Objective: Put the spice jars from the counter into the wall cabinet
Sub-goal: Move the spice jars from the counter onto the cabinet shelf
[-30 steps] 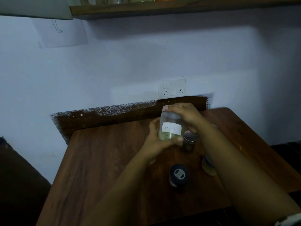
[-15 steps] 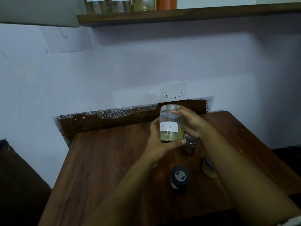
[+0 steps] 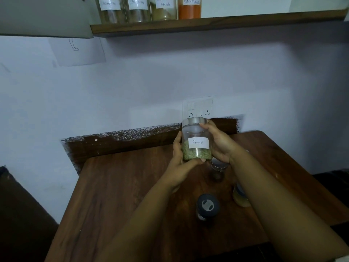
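The Fennel jar [image 3: 196, 141] is held upright above the wooden surface [image 3: 120, 186], its label facing us. The left hand [image 3: 180, 163] cups its base and side to carry the weight, while the right hand [image 3: 219, 142] wraps its far side, fingers near the lid, likely steadying it. Three smaller jars wait below. Overhead, the cabinet shelf [image 3: 217, 23] holds four labelled jars.

Both forearms reach forward, left hand [image 3: 178, 163] and right hand [image 3: 220, 143] cupped, fingers [image 3: 204, 126] curled.
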{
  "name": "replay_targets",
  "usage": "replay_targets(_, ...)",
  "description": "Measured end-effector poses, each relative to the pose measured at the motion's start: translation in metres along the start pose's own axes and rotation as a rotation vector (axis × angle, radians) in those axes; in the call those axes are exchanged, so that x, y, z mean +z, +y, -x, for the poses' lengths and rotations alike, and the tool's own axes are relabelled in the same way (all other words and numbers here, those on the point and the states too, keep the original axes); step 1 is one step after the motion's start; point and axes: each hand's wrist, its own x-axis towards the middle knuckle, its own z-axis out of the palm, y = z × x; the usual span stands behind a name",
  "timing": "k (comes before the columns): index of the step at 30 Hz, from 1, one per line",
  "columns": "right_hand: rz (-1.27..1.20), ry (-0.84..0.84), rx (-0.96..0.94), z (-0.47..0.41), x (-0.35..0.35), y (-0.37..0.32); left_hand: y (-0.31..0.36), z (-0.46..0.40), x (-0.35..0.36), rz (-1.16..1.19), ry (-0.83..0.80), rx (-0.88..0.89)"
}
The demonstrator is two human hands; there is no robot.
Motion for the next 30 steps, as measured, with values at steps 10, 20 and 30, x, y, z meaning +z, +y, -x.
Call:
replay_targets(10,0.248,-0.148,-0.017,0.014,-0.010,-0.005,0.003,-0.009,0.001,-0.017,0.104,0.074)
replay_targets(20,0.633,-0.068,-0.422,0.018,0.005,-0.085,0.081,-0.054,-0.007,-0.246,-0.022,0.367)
replay_targets(30,0.797,-0.024,-0.770,-0.021,0.012,-0.258,0.227,-0.154,0.023,-0.331,0.136,0.727)
